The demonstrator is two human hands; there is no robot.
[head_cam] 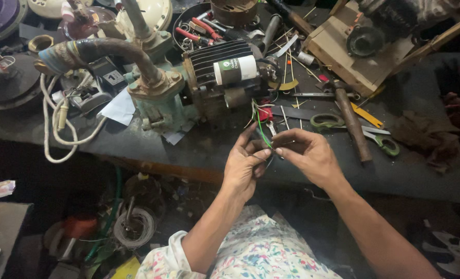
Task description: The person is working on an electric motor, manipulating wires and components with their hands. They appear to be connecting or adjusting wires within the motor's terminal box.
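Note:
My left hand (246, 165) and my right hand (306, 154) meet over the front edge of a dark workbench (199, 152). Both pinch thin wires between their fingertips. A green wire (260, 126) runs from my fingers up to an old water pump motor (217, 77) with black cooling fins. A white and black cylindrical capacitor (235, 70) lies on top of the motor. The motor joins a green pump body (160, 101) with a rusty curved pipe (111, 51).
Green-handled scissors (356, 129) and a hammer (351, 121) lie right of my hands. A white cord (59, 129) hangs off the bench's left. A bowl of tools with red pliers (199, 28) sits behind the motor. A wire coil (134, 227) lies on the floor.

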